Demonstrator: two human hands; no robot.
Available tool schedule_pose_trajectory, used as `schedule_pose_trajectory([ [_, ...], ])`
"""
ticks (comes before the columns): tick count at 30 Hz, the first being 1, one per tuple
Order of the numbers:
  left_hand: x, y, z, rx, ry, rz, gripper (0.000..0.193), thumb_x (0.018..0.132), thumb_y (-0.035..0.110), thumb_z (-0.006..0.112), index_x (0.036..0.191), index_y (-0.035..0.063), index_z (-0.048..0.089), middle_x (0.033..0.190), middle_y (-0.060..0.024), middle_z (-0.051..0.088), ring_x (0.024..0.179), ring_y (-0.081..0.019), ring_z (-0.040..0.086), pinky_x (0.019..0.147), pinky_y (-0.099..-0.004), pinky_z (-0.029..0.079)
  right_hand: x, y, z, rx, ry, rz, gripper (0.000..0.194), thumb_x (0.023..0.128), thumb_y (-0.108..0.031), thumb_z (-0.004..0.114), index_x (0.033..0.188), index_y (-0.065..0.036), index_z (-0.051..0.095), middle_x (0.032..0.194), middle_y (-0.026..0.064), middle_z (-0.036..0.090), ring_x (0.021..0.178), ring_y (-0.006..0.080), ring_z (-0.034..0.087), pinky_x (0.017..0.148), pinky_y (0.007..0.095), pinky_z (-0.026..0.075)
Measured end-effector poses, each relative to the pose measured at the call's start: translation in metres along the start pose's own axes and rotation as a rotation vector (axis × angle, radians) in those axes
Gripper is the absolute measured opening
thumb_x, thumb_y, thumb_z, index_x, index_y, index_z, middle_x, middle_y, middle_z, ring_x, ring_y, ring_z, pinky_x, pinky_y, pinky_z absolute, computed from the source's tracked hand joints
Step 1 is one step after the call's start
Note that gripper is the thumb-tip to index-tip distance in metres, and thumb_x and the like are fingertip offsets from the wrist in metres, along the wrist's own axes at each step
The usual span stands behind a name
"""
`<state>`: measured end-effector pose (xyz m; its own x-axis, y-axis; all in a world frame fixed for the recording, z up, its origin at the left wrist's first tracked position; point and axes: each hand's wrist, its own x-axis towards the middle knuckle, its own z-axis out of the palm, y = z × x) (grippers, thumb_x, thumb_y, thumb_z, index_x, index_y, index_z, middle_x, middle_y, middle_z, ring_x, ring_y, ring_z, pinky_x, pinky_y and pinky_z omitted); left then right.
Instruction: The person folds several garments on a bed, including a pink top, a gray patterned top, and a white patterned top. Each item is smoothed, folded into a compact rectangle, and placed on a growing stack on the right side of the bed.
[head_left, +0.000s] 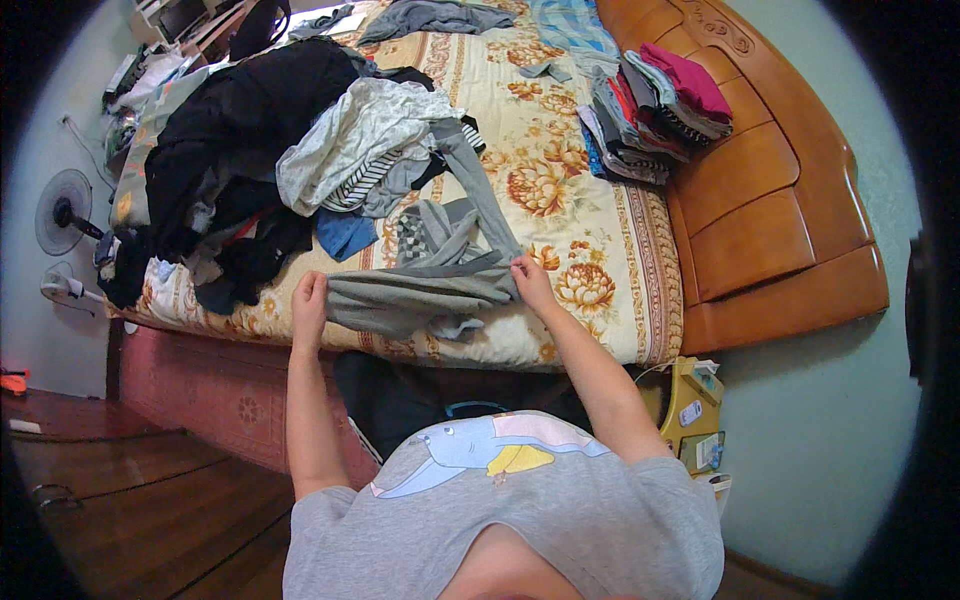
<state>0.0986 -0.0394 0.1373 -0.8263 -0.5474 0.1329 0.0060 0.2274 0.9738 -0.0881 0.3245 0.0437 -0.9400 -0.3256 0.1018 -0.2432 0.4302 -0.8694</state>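
A grey long-sleeved garment (412, 300) is stretched between my two hands above the bed's near edge. My left hand (309, 304) pinches its left end, and my right hand (531, 281) grips its right end near a sleeve. That sleeve (476, 180) runs away from me up to the pile of clothes. A checkered patch (416, 238) shows on grey cloth just beyond the stretched part; whether it is the same garment I cannot tell. Close by lie a folded blue cloth (345, 234) and a white patterned garment (367, 135) on top of striped cloth.
Black clothes (247, 127) are heaped on the left of the floral bedspread (536, 187). Folded clothes (652, 112) stand stacked by the wooden headboard (757, 172). A fan (64, 212) is at the left, a yellow bedside stand (684, 390) at the right. More grey cloth (435, 19) lies farther back.
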Motion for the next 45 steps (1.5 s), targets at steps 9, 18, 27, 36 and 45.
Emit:
schedule_pose_trajectory([
  [9,0.001,-0.01,-0.001,-0.044,-0.021,-0.048,0.02,0.094,0.018,0.049,0.079,0.0057,0.053,0.072,0.0068,0.042,0.069,-0.0031,0.037,0.061,-0.0201,0.032,-0.028,-0.033,-0.011,-0.506,0.1,-0.444,0.026,0.075,-0.017,0.067,0.097,-0.007,0.056,0.086,0.0101,0.055,0.085,0.0299,0.055,0.076,0.0397,0.044],
  [18,-0.013,-0.001,-0.002,-0.011,-0.038,-0.082,0.019,0.094,0.017,0.049,0.079,0.0045,0.054,0.072,0.0061,0.044,0.07,-0.0041,0.039,0.063,-0.0197,0.033,-0.012,-0.01,0.009,-0.687,-0.049,-0.34,0.015,0.074,-0.017,0.066,0.08,-0.004,0.061,0.082,0.0127,0.056,0.083,0.0321,0.056,0.07,0.0414,0.047],
  [27,-0.02,-0.017,-0.013,0.029,-0.003,-0.057,0.018,0.092,0.017,0.052,0.081,0.0025,0.055,0.073,0.0051,0.047,0.073,-0.0049,0.042,0.067,-0.02,0.036,-0.01,-0.016,-0.001,-0.281,0.177,-0.269,0.007,0.08,-0.013,0.06,0.079,-0.006,0.058,0.078,0.011,0.058,0.079,0.026,0.057,0.066,0.0397,0.045],
  [36,-0.01,0.004,-0.001,0.091,0.028,0.04,0.019,0.094,0.016,0.048,0.081,0.0032,0.054,0.07,0.0052,0.045,0.07,-0.0051,0.041,0.063,-0.0203,0.035,-0.007,-0.099,-0.122,-0.475,-0.081,-0.426,0.02,0.087,-0.026,0.056,0.082,-0.007,0.056,0.07,0.0117,0.061,0.07,0.0297,0.061,0.06,0.0393,0.047],
  [45,-0.01,0.107,0.03,0.51,-0.629,-0.015,0.017,0.079,0.013,0.065,0.075,-0.002,0.059,0.064,0.0003,0.048,0.064,-0.0071,0.045,0.059,-0.0263,0.039,-0.037,-0.109,-0.245,-1.001,-0.107,-0.353,0.011,0.083,-0.017,0.052,0.077,-0.008,0.054,0.078,0.0116,0.063,0.073,0.0316,0.062,0.059,0.043,0.048],
])
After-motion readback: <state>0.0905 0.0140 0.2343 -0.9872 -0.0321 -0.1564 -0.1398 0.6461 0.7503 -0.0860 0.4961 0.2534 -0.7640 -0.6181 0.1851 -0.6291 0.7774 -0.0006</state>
